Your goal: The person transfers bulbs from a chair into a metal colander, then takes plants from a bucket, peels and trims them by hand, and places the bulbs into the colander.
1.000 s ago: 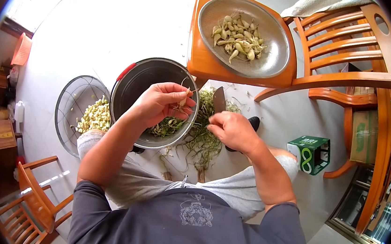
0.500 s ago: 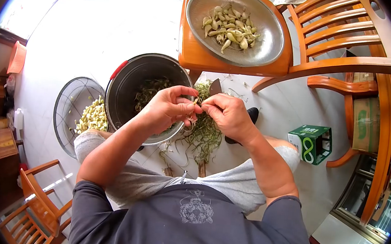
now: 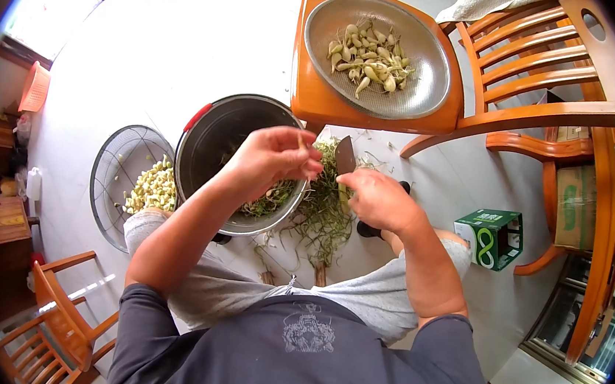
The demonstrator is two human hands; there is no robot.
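My left hand [image 3: 272, 162] pinches something small [image 3: 302, 142]; my right hand [image 3: 382, 199], grip unclear, could stray left into the knife blade [image 3: 346, 154].

The far colander [image 3: 431, 74] is shiny metal mesh; the chair [image 3: 311, 96] beneath, glossy varnished wood; the left basket [image 3: 105, 172], metal wire; the knife [image 3: 346, 156], smooth metal. The right box [image 3: 488, 220] is printed card, the far towel [image 3: 477, 7] rough cloth, the near shirt [image 3: 232, 355] matt cloth, the floor [image 3: 151, 51] glossy.
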